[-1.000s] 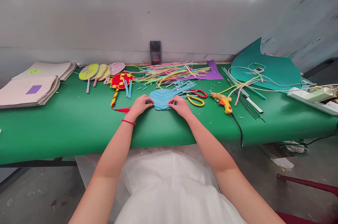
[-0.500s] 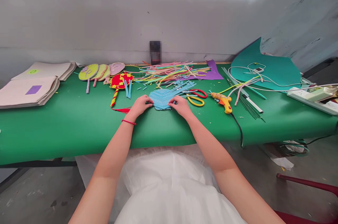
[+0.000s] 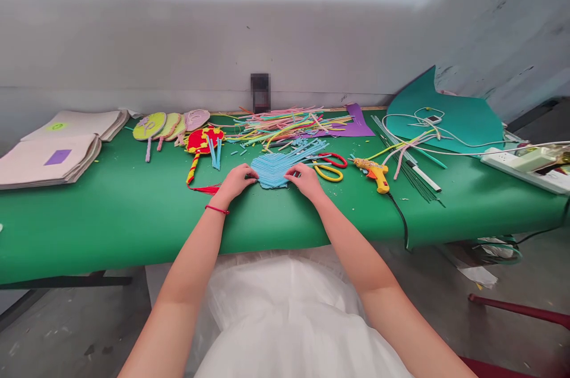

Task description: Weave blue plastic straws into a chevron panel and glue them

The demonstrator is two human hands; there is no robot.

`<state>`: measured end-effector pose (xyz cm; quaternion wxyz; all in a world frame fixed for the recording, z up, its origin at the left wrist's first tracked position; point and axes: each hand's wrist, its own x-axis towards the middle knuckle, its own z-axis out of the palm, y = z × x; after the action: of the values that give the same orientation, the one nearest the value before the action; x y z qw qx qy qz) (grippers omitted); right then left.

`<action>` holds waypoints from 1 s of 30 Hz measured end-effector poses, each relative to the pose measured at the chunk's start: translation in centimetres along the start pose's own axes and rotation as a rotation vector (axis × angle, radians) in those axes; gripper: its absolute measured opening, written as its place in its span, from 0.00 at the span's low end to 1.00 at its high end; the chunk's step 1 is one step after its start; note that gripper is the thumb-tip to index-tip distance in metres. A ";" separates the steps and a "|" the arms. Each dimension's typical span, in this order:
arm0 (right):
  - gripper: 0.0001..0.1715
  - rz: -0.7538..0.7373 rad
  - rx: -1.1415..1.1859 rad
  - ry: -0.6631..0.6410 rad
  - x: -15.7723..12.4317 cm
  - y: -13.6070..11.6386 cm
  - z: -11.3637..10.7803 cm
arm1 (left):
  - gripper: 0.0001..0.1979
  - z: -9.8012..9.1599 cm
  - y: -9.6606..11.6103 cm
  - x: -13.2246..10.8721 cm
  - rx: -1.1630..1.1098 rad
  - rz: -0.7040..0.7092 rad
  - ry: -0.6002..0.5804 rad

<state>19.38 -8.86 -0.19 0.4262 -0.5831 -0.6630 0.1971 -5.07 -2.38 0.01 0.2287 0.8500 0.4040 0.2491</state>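
A light blue heart-shaped piece made of straws (image 3: 272, 169) lies flat on the green table (image 3: 111, 212). My left hand (image 3: 236, 181) pinches its left edge with curled fingers. My right hand (image 3: 304, 179) grips its right edge the same way. A red string bracelet circles my left wrist. Loose blue straw ends stick out from the piece toward the upper right.
Yellow and red scissors (image 3: 330, 165) and a yellow glue gun (image 3: 376, 174) with a black cord lie right of the piece. A pile of coloured straws (image 3: 285, 121), round paddles (image 3: 169, 124), a red and yellow paddle (image 3: 201, 143), stacked bags (image 3: 48, 155), teal sheet (image 3: 449, 117) and power strip (image 3: 525, 163) surround them.
The view has shifted slightly. Both hands stay at the edges of the blue straw piece with almost no movement.
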 end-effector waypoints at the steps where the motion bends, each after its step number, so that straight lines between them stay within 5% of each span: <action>1: 0.04 -0.003 0.004 -0.003 0.0 0.0 0.0 | 0.05 0.0 -0.1 0.0 0.001 -0.001 -0.003; 7: 0.05 0.015 0.018 0.030 0.0 0.1 -0.2 | 0.05 0.3 -0.3 0.0 0.023 0.010 0.008; 13: 0.10 0.234 0.061 0.192 0.7 1.8 -1.5 | 0.04 0.3 -0.1 0.1 0.017 0.011 -0.002; 23: 0.13 0.167 0.002 -0.125 0.6 2.6 -2.3 | 0.05 0.5 -0.4 0.1 -0.010 0.014 -0.011; 30: 0.09 0.210 0.019 -0.137 0.5 2.5 -2.2 | 0.05 0.5 -0.4 0.0 -0.011 0.031 0.005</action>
<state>22.72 -8.35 -0.71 0.3622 -0.6303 -0.6242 0.2863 -4.98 -2.21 -0.56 0.2282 0.8544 0.3898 0.2568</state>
